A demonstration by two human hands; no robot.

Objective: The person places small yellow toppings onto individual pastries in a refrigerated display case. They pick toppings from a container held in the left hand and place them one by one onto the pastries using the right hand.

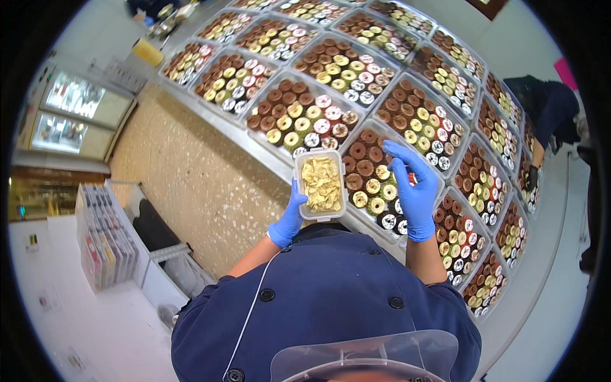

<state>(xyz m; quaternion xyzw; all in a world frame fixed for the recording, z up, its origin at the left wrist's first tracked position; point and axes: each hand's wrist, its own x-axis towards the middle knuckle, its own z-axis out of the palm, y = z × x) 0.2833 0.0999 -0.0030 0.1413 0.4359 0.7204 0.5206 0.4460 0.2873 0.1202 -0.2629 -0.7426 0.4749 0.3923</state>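
Observation:
My left hand (289, 216), in a blue glove, grips the side of a small clear plastic container (342, 191) of thin pale-yellow flakes (322, 184). Over a nearby tray of small round cakes, my right hand (414, 196) hovers in a blue glove with thumb and fingers curved towards each other. Whether a small piece sits between those fingertips is too fine to tell. Beneath it, the clear plastic tray (351, 138) holds rows of brown, yellow-topped and white-topped cakes (365, 168), partly hidden by the hand.
Many similar filled trays (305, 79) cover the metal table (229, 126). A person in dark clothes (549, 105) reaches over the trays at the right with a black-gloved hand (533, 177). A yellow roll (147, 52) and metal bowls (165, 24) are at the far left end.

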